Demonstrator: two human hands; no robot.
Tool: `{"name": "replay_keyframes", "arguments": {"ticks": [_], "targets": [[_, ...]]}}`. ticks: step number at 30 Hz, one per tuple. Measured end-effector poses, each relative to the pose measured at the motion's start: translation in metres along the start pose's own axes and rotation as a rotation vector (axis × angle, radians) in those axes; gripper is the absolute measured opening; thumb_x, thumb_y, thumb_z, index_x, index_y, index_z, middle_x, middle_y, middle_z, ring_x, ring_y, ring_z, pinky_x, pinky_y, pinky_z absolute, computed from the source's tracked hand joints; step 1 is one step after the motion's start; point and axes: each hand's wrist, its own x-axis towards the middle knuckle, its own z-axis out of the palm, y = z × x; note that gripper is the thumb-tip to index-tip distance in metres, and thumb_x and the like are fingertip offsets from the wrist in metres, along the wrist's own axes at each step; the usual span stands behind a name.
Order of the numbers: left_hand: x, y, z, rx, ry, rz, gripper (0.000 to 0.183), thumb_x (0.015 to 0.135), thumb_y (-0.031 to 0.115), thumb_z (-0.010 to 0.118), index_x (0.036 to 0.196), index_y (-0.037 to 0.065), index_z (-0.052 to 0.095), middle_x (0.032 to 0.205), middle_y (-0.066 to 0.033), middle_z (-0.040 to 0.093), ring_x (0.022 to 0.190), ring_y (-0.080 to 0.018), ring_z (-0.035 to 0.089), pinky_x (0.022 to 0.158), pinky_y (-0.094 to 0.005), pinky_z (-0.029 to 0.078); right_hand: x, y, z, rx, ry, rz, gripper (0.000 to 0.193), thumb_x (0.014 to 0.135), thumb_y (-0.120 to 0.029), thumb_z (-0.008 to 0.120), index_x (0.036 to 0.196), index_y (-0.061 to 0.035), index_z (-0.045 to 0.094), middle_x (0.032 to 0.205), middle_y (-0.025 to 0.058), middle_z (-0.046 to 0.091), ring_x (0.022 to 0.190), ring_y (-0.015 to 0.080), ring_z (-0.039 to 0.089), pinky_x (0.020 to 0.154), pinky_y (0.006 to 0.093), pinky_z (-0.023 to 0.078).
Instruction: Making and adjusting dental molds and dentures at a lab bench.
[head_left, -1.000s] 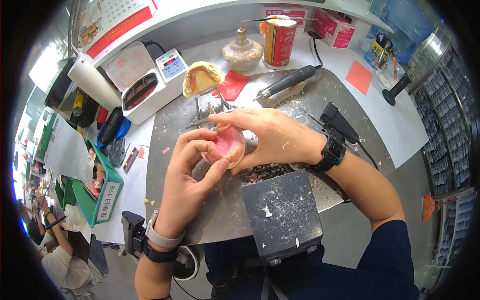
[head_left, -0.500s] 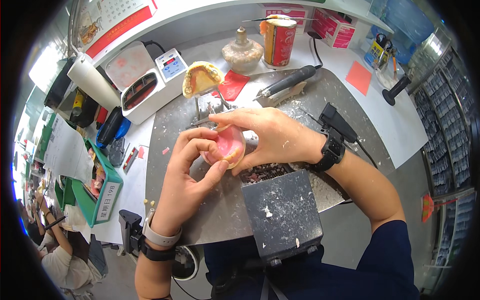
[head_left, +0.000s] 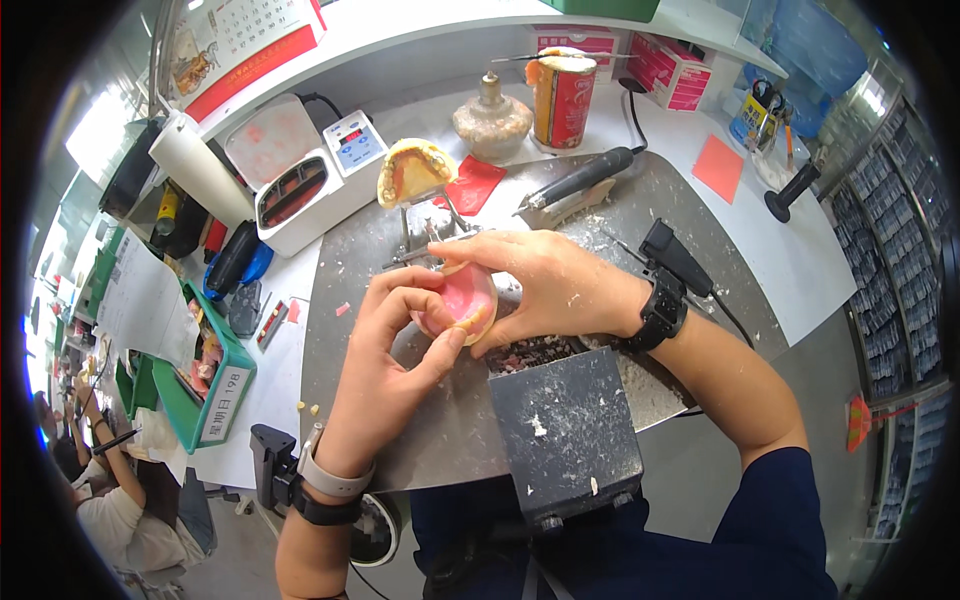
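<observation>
Between both hands is a dental model with a pink wax base and a row of tooth-coloured teeth along its near edge. My left hand grips it from the left, its thumb pressing at the teeth and its fingers curled over the pink wax. From the right, my right hand wraps around the rim, thumb below and fingers above. Just beyond the hands, a metal articulator carries a yellowish plaster model. Part of the held model is hidden by the fingers.
A dark box dusted with white scraps juts from the near edge. Behind stand a handpiece, a glass spirit lamp, a red can and a white wax heater. A green tray lies left; a black tool rests right.
The whole view has shifted slightly, so the bench things appear a little lower and farther right. Both hands keep their hold on the dental model, with hardly any change of grip.
</observation>
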Motion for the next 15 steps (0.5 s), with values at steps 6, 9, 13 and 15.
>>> {"name": "replay_keyframes", "arguments": {"ticks": [6,9,13,15], "targets": [[-0.005,0.003,-0.001,0.008,0.026,0.090,0.037,0.076,0.008,0.082,0.108,0.005,0.062,0.122,-0.0114,0.055,0.117,-0.0266,0.056,0.100,-0.0365,0.044,0.004,-0.006,0.003,0.087,-0.032,0.033,0.083,0.071,-0.018,0.087,0.143,-0.0056,0.049,0.125,0.0154,0.066,0.111,0.0285,0.066,0.096,0.0386,0.052],[-0.010,0.013,-0.004,0.228,0.030,0.167,0.044,0.074,0.008,0.084,0.111,0.005,0.062,0.122,-0.0145,0.055,0.117,-0.0320,0.056,0.098,-0.0392,0.047,0.005,-0.014,0.001,0.188,-0.074,0.066,0.090,0.071,-0.013,0.088,0.149,-0.0056,0.043,0.128,0.0148,0.064,0.117,0.0263,0.064,0.101,0.0370,0.050],[-0.018,0.020,-0.008,0.274,0.124,0.124,0.041,0.080,0.009,0.080,0.117,0.006,0.063,0.129,-0.0121,0.055,0.120,-0.0279,0.057,0.093,-0.0348,0.051,0.005,-0.017,-0.011,0.131,-0.104,0.063,0.096,0.074,-0.010,0.086,0.154,-0.0054,0.033,0.150,0.0169,0.045,0.130,0.0275,0.054,0.109,0.0383,0.046],[-0.028,0.034,-0.022,0.278,0.181,0.040,0.039,0.082,0.009,0.078,0.118,0.006,0.064,0.127,-0.0104,0.056,0.115,-0.0273,0.061,0.087,-0.0327,0.054,0.001,-0.020,-0.025,0.248,-0.108,0.088,0.084,0.076,-0.004,0.082,0.150,-0.0039,0.041,0.145,0.0168,0.051,0.128,0.0268,0.055,0.107,0.0389,0.048]]}}
